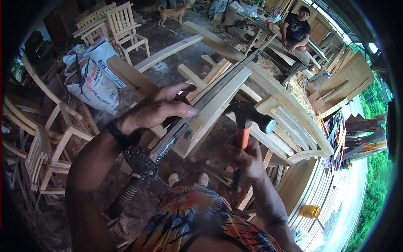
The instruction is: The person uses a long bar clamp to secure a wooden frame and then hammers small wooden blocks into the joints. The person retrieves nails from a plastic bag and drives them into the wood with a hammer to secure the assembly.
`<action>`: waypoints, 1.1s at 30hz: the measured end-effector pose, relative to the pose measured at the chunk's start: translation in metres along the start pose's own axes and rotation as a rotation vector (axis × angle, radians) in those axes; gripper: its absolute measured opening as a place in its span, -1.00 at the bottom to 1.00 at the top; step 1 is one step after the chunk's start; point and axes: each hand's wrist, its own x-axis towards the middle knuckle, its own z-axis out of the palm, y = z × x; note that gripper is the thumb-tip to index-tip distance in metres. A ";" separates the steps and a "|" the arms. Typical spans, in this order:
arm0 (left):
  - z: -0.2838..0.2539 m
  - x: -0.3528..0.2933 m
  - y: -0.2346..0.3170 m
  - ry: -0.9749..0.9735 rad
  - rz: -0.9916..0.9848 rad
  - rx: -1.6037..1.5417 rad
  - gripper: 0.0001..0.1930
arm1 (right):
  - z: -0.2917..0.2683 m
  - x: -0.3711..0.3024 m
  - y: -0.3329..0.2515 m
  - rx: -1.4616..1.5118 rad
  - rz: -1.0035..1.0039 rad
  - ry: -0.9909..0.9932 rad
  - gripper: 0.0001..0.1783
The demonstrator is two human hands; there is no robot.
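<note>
My right hand (245, 156) is closed round the orange-and-black handle of a claw hammer (244, 135). The dark hammer head is up, close beside a pale wooden board (220, 110). A long metal bar clamp (208, 95) runs diagonally along this board, its screw and ribbed handle toward my left forearm. My left hand (161, 107) grips the clamp near its screw end, thumb and forefinger over the bar; the other fingers are partly hidden. Beyond the board, a slatted wooden frame (289, 113) stretches to the right.
Unfinished chairs (126, 31) stand at far left and near left. White sacks (94, 82) are beside them. A dog (173, 16) stands at the back, and a person (296, 31) sits at far right. A yellow container (310, 211) lies on stacked boards at lower right.
</note>
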 end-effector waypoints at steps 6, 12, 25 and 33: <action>0.002 -0.001 -0.001 0.026 0.059 0.005 -0.18 | 0.040 0.033 0.050 0.209 -0.125 -0.007 -0.80; 0.004 0.001 -0.006 0.072 0.111 0.033 -0.22 | 0.042 0.044 0.068 0.209 -0.131 -0.052 -0.83; 0.001 -0.002 -0.001 0.027 0.057 0.079 -0.27 | 0.040 0.037 0.033 0.164 0.018 -0.065 -0.78; 0.001 0.012 -0.012 0.094 0.178 0.114 -0.32 | 0.031 0.038 0.047 0.249 0.006 -0.082 -0.71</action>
